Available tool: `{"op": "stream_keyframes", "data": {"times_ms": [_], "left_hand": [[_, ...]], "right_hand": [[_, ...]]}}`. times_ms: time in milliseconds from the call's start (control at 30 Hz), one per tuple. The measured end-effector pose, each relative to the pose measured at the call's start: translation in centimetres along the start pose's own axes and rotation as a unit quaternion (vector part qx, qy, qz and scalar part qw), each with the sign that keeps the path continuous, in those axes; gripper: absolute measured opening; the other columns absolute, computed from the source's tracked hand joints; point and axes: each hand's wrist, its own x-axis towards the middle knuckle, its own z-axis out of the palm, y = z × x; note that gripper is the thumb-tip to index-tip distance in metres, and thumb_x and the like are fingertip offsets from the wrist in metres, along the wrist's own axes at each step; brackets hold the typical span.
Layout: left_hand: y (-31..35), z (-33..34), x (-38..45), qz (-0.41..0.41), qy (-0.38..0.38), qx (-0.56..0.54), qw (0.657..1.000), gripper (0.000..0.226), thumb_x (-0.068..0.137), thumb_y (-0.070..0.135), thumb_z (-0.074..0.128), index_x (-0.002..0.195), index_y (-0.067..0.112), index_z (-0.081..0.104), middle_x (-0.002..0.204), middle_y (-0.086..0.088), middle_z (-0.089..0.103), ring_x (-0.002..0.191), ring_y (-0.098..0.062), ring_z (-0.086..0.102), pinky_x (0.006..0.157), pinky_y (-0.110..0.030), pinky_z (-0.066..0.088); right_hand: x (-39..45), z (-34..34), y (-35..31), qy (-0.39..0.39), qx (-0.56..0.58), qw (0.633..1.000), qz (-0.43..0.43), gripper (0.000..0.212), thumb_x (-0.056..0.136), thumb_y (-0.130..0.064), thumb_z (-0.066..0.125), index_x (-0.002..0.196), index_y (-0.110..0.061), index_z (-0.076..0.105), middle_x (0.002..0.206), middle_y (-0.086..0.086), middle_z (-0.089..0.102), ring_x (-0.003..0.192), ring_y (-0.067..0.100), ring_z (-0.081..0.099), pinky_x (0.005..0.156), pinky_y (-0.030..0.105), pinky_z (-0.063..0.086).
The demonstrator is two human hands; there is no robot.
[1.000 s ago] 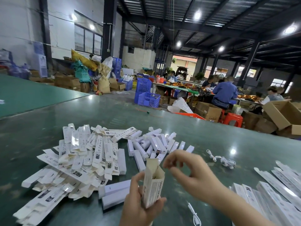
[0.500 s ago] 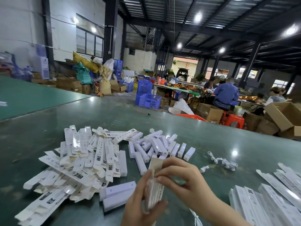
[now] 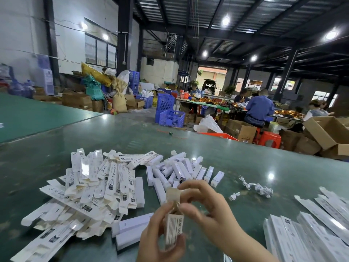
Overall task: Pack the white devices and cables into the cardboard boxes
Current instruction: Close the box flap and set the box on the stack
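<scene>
The left hand (image 3: 160, 237) grips an upright box (image 3: 174, 228); the right hand (image 3: 204, 205) fingers pinch its top flap. Closing seems next: tuck it in.

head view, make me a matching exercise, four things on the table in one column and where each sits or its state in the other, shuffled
Things:
1. small box
2. pile of flat unfolded boxes
3. loose white cables
4. cluster of white devices

Places or states:
A. heaped at the left of the green table
B. lying to the right of the hands, apart from them
C. held upright in the left hand, its top flap at the right hand fingers
D. lying just beyond the hands, mid-table

Pairs: 1-C, 2-A, 3-B, 4-D
</scene>
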Motion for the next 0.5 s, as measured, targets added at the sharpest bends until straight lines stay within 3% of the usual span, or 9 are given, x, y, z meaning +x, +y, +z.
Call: {"op": "stream_keyframes", "data": {"times_ms": [133,267,333,500], "left_hand": [[0.17,0.09,0.0,-0.021,-0.006,-0.021,1.0,0.058,0.066,0.017,0.063,0.121,0.032,0.053,0.087,0.005,0.068,0.063,-0.016,0.065,0.059,-0.023,0.055],[0.35,0.07,0.18,-0.078,-0.025,-0.087,0.993,0.06,0.065,0.021,0.063,0.121,0.037,0.051,0.082,-0.007,0.069,0.068,-0.029,0.065,0.064,-0.03,0.054],[0.35,0.04,0.43,-0.082,-0.029,-0.088,0.992,0.061,0.065,0.021,0.063,0.122,0.038,0.05,0.084,-0.006,0.07,0.069,-0.025,0.067,0.064,-0.027,0.055],[-0.07,0.1,0.53,-0.087,-0.057,-0.082,0.991,0.06,0.067,0.018,0.06,0.123,0.035,0.046,0.082,-0.008,0.068,0.064,-0.033,0.06,0.061,-0.024,0.048]], "right_hand": [[0.43,-0.03,0.26,0.032,0.084,0.994,0.061,0.019,0.075,-0.033,0.066,0.094,-0.037,0.066,0.083,-0.003,0.069,0.078,0.009,0.063,0.077,0.022,0.048],[0.42,-0.06,-0.24,-0.019,0.093,0.993,0.063,0.011,0.081,-0.024,0.066,0.087,-0.032,0.068,0.087,-0.008,0.068,0.081,0.009,0.062,0.078,0.025,0.047],[0.6,0.16,-0.34,-0.031,0.109,0.989,0.091,0.014,0.08,-0.019,0.067,0.083,-0.032,0.066,0.083,-0.008,0.065,0.078,0.012,0.059,0.076,0.028,0.047],[1.15,0.18,-0.11,-0.038,0.198,0.958,0.204,0.02,0.071,-0.006,0.059,0.08,-0.022,0.051,0.072,-0.001,0.055,0.066,0.016,0.052,0.066,0.028,0.043]]}}
